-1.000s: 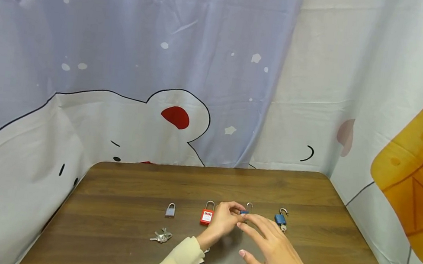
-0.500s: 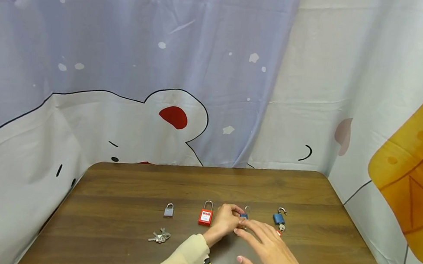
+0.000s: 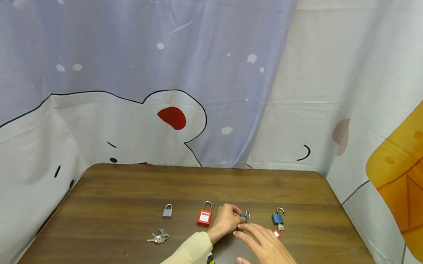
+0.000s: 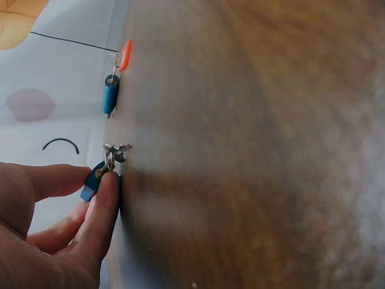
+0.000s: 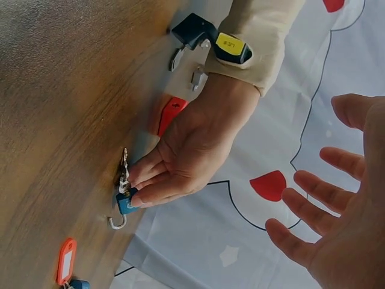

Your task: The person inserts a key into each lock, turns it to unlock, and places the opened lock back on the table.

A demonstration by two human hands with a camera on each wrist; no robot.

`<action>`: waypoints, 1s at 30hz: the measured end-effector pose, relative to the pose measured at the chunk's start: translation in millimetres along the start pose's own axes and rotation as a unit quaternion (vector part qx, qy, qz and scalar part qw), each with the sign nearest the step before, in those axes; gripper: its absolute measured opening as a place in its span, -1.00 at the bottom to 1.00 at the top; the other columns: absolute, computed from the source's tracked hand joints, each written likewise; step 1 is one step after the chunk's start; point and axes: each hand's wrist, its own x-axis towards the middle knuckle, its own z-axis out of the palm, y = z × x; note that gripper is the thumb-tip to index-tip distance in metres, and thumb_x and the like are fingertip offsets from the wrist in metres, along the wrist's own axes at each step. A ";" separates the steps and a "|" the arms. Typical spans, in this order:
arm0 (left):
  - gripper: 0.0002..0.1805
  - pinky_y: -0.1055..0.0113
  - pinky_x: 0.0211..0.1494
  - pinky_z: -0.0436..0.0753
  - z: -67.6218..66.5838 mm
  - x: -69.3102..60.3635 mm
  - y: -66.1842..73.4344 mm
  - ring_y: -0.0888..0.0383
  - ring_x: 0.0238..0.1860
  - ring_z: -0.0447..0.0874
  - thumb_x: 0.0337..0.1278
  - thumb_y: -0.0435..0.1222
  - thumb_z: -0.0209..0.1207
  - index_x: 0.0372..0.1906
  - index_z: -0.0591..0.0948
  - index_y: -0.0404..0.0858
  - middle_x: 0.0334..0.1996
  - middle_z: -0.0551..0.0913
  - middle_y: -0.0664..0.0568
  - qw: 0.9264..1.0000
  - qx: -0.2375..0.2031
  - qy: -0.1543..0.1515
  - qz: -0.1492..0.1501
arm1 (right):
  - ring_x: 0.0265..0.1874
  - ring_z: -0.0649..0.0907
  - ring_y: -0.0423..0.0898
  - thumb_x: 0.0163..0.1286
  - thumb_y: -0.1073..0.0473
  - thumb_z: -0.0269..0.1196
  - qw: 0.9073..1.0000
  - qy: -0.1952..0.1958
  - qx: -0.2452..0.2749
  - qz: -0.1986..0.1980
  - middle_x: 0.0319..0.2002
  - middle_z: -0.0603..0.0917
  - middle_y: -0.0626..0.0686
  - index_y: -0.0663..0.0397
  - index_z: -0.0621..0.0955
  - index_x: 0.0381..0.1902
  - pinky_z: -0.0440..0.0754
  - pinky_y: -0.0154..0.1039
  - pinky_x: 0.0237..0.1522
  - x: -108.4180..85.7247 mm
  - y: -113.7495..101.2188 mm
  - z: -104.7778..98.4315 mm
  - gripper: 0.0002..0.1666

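My left hand [image 3: 227,218] pinches a small blue padlock [image 4: 92,182] between thumb and fingers, low over the table. Its metal shackle [image 5: 118,223] hangs open, as the right wrist view shows. A bunch of small keys [image 4: 115,152] sticks out from the padlock's bottom. Beside it, my right hand [image 3: 273,261] is held in the air with fingers spread and nothing in them. In the head view its fingertips overlap the area just below the padlock. Farther right lies another blue padlock [image 3: 277,219], shackle open, with a key and a red tag [image 5: 67,261].
A red padlock [image 3: 204,217] with a white label lies left of my left hand. Beyond it are a small grey padlock [image 3: 167,213] and a bunch of keys [image 3: 158,236]. The wooden table [image 3: 118,191] ends at a printed curtain [image 3: 227,64].
My right hand has drawn back slightly toward me, and the red tag has come into view. The pinched padlock has dropped a little, its shackle turned. My left hand keeps its hold.
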 end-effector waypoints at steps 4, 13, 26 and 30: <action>-0.86 0.47 -0.49 0.52 0.9 1.4 -1.2 0.32 -0.56 0.56 -0.17 -0.35 0.45 -0.44 0.71 -0.28 -0.59 0.71 0.08 1.000 0.006 0.010 0.001 | 0.21 0.50 -0.09 0.34 -0.13 0.28 1.000 -0.008 0.005 0.003 0.26 0.50 -0.04 -0.13 0.47 0.30 0.53 -0.05 0.11 -0.3 -0.7 -0.3 -0.38; -0.92 0.47 -0.49 0.50 -5.3 1.1 2.4 0.33 -0.56 0.51 -0.10 -0.33 0.38 -0.48 0.68 -0.18 -0.59 0.67 0.14 0.998 0.048 0.017 0.026 | 0.22 0.52 -0.14 0.30 -0.14 0.31 1.000 -0.011 -0.001 0.022 0.25 0.51 -0.11 -0.21 0.47 0.30 0.61 -0.05 0.08 1.6 -3.7 -5.1 -0.37; -0.95 0.56 -0.43 0.51 -44.0 -12.5 28.6 0.44 -0.54 0.52 0.04 -0.28 0.29 -0.37 0.70 -0.16 -0.53 0.70 0.15 0.994 0.028 0.013 0.104 | 0.21 0.53 -0.07 0.30 -0.07 0.32 0.999 0.026 0.019 -0.003 0.22 0.54 -0.02 -0.09 0.49 0.29 0.48 -0.09 0.17 25.5 -7.7 -19.5 -0.38; -0.93 0.54 -0.36 0.56 -60.3 -20.4 34.8 0.40 -0.46 0.59 0.12 -0.28 0.27 -0.31 0.70 -0.17 -0.46 0.72 0.13 0.992 0.017 0.010 0.124 | 0.21 0.53 -0.12 0.27 -0.04 0.34 0.998 0.053 0.030 -0.014 0.23 0.54 -0.05 -0.10 0.49 0.28 0.46 -0.19 0.18 37.9 -11.7 -24.6 -0.37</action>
